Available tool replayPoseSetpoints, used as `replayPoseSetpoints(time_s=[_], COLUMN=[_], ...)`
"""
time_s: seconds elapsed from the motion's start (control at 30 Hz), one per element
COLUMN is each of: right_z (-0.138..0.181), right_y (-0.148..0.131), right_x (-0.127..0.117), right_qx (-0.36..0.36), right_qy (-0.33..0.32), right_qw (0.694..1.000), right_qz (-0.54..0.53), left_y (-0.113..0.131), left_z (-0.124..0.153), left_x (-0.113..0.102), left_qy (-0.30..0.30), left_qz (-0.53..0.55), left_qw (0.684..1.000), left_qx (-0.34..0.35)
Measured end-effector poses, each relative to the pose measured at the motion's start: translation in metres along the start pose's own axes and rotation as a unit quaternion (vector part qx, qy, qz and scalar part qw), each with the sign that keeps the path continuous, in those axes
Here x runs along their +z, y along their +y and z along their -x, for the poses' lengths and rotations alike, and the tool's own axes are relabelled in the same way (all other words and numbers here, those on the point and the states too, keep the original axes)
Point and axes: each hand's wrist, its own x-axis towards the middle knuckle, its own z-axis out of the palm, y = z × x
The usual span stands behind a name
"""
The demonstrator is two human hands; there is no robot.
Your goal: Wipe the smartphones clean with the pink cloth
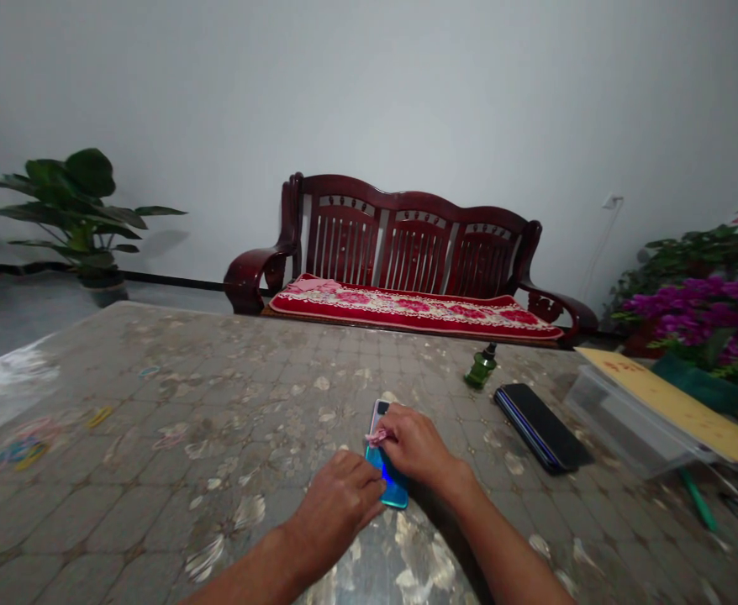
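Near the front middle of the table [155,521], which has a grey-brown tile-and-leaf pattern, lies one shiny blue phone [392,481], back up, its dark camera patch at the far end. Two bare hands work at it. The right hand [418,444] has its fingers clamped on one crinkled pink cloth band [376,437] over the phone's upper half; whether the band loops right around is hidden by the hand. The left hand [340,496] bends its fingers over the phone's left edge, and I cannot tell whether they grip or merely press.

Beyond to the right stand one small green bottle [481,367] with a black top and one black, flat oblong stack [542,427], its layers too blurred to count. Just beside it is one clear plastic box [634,420] under one yellow board [677,399], cut off by the frame, as are the magenta flowers [715,311] behind.

To the left, three loops lie singly: one yellow band [99,416], one pale blue band [148,370] and one faint pink loop [168,440]. A mixed cluster of coloured bands [28,454] overlaps too much to count. Behind the table stands one dark red wooden bench [416,244].
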Motion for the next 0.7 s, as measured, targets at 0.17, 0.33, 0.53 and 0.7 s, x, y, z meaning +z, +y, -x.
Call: replayPoseSetpoints(time_s=[0.17,0.33,0.53,0.7], right_z=[-0.006,0.005,0.005,-0.003], right_y=[0.005,-0.006,0.002,0.019], right_x=[0.005,0.001,0.002,0.004], right_qx=[0.071,0.016,0.015,0.109], right_qy=[0.067,0.014,0.042,0.100], right_qw=[0.995,1.000,0.999,0.989], right_qz=[0.014,-0.007,0.010,0.031], left_y=[0.000,0.001,0.001,0.000], left_z=[0.001,0.000,-0.001,0.001], left_x=[0.002,0.002,-0.001,0.001], left_qy=[0.003,0.009,0.005,0.018], left_qz=[-0.011,-0.010,-0.014,0.004], left_qw=[1.000,1.000,1.000,1.000], left_qx=[0.004,0.007,0.007,-0.003])
